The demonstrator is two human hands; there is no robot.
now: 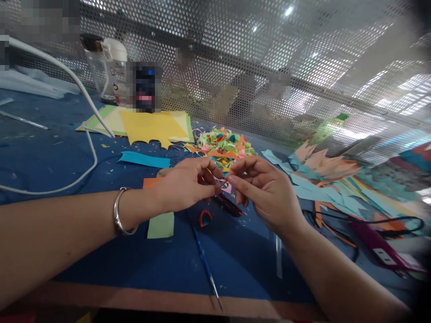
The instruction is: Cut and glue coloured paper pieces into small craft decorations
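Over the middle of the blue table, my left hand (188, 183) and my right hand (266, 190) meet at the fingertips. Both are pinched on a small orange-red piece (221, 183), seemingly paper, mostly hidden by the fingers. Just below them lies a dark red tool (229, 205), its upper part behind my left hand. A small curled paper piece (206, 218), orange outside and blue inside, stands on the table. A thin blue stick (204, 255) like a brush points to the near edge. Under my left wrist are a green paper piece (160, 225) and an orange paper piece (150, 182).
Behind my hands is a pile of colourful paper bits (225, 141). Yellow and green sheets (151, 125) lie behind a blue strip (144, 159). Bottles (116, 74) and a white cable (63, 63) are at left. Pale blue cut paper (313, 188) and a purple power strip (380, 249) lie right.
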